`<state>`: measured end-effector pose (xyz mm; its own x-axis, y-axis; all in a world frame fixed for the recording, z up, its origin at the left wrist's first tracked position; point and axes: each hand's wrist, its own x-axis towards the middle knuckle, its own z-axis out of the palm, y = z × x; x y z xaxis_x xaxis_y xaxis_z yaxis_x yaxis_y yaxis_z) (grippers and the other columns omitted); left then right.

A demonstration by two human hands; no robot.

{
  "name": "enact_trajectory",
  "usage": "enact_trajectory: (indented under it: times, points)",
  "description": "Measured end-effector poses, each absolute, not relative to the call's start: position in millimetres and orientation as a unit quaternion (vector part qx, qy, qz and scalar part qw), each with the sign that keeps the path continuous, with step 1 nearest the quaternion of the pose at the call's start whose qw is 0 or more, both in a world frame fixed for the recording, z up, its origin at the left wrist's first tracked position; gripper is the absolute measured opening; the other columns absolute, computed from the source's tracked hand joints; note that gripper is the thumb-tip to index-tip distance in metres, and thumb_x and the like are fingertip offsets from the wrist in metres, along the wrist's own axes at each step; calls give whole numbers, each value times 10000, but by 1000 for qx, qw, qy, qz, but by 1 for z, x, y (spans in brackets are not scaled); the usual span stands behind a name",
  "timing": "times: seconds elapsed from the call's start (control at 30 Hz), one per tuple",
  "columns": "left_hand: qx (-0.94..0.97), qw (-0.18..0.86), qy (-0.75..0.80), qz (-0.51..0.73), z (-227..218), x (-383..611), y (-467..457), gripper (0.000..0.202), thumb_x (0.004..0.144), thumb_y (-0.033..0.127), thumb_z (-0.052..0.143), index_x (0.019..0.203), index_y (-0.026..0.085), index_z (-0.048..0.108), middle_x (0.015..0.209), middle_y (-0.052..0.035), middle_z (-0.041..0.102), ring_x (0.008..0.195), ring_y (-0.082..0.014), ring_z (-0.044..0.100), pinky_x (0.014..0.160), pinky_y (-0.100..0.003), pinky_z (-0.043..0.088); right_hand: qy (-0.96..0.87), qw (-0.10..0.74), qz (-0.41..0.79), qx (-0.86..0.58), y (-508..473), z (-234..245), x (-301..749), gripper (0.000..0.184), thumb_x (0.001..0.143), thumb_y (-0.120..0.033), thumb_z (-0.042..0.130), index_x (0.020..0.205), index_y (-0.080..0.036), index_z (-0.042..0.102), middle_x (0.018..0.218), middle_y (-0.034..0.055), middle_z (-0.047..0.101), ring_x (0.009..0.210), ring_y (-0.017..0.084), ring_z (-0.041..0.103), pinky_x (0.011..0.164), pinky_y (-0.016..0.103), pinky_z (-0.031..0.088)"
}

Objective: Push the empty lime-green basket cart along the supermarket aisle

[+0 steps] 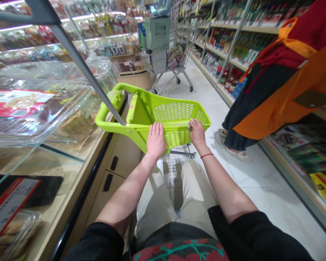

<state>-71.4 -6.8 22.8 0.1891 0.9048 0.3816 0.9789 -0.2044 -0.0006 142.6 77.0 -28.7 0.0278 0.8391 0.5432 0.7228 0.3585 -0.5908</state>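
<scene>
Cart (176,112): lime-green plastic basket on a wheeled frame, in the middle of the frame just ahead of the person's knees; a slatted panel (138,111) stands up inside it, and a curved handle (108,112) runs along its left side.
Left hand (155,140): lies palm down across the near rim of the cart, fingers spread; this grip is open, pressing rather than closing.
Right hand (197,134): fingers curl over the same rim farther right, so this grip looks closed on it; a pale spot at the fingertips is too small to tell. A red string bracelet (207,156) circles the wrist.
Hold: both arms reach forward from black sleeves (258,232); hands on the near rim, set apart, look placed to steer the cart from behind.
Display case (62,203): glass-fronted, filling the left of the frame, close beside the handle; plastic food trays (29,116) sit behind the glass.
Shelves (220,54): upper right, lined with bottles.
Nearby person (274,98): in an orange and red apron, at right, apart from the cart.
Second cart (165,58): upper middle, farther along the tiled floor (250,174).
</scene>
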Motion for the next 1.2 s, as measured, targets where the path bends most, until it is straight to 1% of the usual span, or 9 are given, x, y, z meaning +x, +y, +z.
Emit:
enact_trajectory:
  times: [0.13,0.27,0.37,0.5,0.67,0.83,0.93,1.07,1.2]
  points:
    - [-757,123,-622,-157,22,-68,-7,763,828,178,511,1527,-79,343,1618,-257,373,1560,-349,269,1313,-508,137,-688,469,91,-547,76,-27,130,445,887,-41,410,1157,-122,755,1218,176,719,1209,259,638,1094,449,504]
    - [-755,123,-622,-166,20,-68,-6,767,824,190,516,1529,-61,347,1616,-254,379,1564,-345,261,1309,-525,146,-720,468,138,-494,68,-20,83,526,867,-12,422,1281,-157,713,1313,137,709,1277,235,624,1154,441,474]
    - [-751,124,-625,-171,19,-69,-6,763,826,179,501,1534,-58,339,1615,-254,381,1566,-344,255,1305,-535,155,-743,451,171,-465,60,-11,52,531,899,-12,407,1346,-125,672,1409,159,653,1343,225,589,1193,409,439]
    - [-741,114,-639,-172,19,-70,-7,745,841,166,477,1531,-76,333,1618,-266,365,1567,-342,251,1308,-528,148,-777,437,173,-419,52,-5,41,519,923,-22,423,1363,-154,665,1463,132,619,1399,204,544,1228,394,397]
    - [-741,116,-640,-166,21,-72,-9,734,844,146,478,1522,-95,336,1607,-283,375,1561,-344,266,1307,-516,158,-789,428,138,-420,53,-16,77,581,868,27,432,1332,-211,690,1438,79,647,1382,188,562,1211,411,429]
    - [-744,122,-636,-163,21,-72,-9,745,835,149,489,1521,-99,334,1608,-291,366,1560,-350,266,1305,-520,169,-756,400,88,-510,64,-24,133,528,850,27,436,1244,-165,730,1397,141,668,1340,245,589,1167,467,456]
    - [-742,121,-638,-164,21,-71,-9,762,818,151,506,1517,-102,337,1608,-291,366,1555,-358,275,1307,-517,160,-716,389,38,-578,70,-21,157,470,895,-16,424,1209,-169,738,1386,158,670,1304,290,592,1130,522,454]
    - [-740,127,-639,-166,20,-72,-10,775,811,166,523,1518,-92,341,1606,-278,380,1553,-358,282,1308,-509,163,-688,373,16,-623,72,-16,159,510,930,-36,388,1351,-162,647,1393,166,659,1223,302,609,1095,521,461]
    - [-741,129,-639,-164,18,-74,-9,791,809,181,531,1525,-85,328,1610,-274,377,1559,-351,270,1311,-502,157,-710,372,15,-597,68,-21,139,581,868,-11,411,1436,-56,522,1299,223,685,1192,317,619,1063,510,492]
